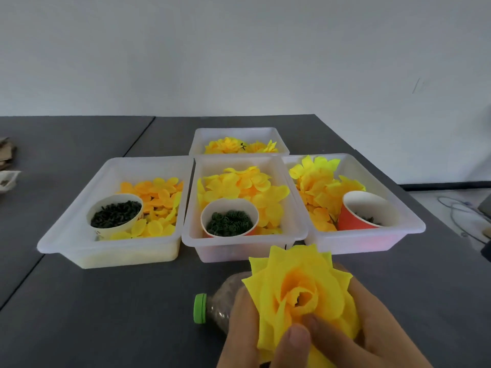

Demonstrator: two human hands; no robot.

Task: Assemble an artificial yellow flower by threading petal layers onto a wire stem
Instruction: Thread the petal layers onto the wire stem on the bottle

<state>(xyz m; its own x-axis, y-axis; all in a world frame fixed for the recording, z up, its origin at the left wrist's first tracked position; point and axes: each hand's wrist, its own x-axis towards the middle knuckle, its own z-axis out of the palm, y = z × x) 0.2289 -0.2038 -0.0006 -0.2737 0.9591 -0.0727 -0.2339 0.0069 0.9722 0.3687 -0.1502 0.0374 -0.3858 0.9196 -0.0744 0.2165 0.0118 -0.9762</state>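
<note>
A layered yellow flower (pixel 300 293) with an orange rolled centre faces up at the bottom middle, held between both hands. My left hand (pixel 247 328) grips its left side, thumb pressed on the lower petals. My right hand (pixel 377 322) wraps its right side, thumb also on the lower petals. The wire stem is hidden under the petals and hands. Loose petal layers fill the left tray (pixel 164 197), the middle tray (pixel 239 187) and the right tray (pixel 318 187). Finished flowers (pixel 231 146) lie in the far tray.
A clear bottle with a green cap (pixel 200 308) lies on the dark table just left of my hands. Paper cups of dark green parts (pixel 115 215) (pixel 229 221) and an orange cup (pixel 368 211) stand in the trays. Cables (pixel 462 208) lie off the table's right edge.
</note>
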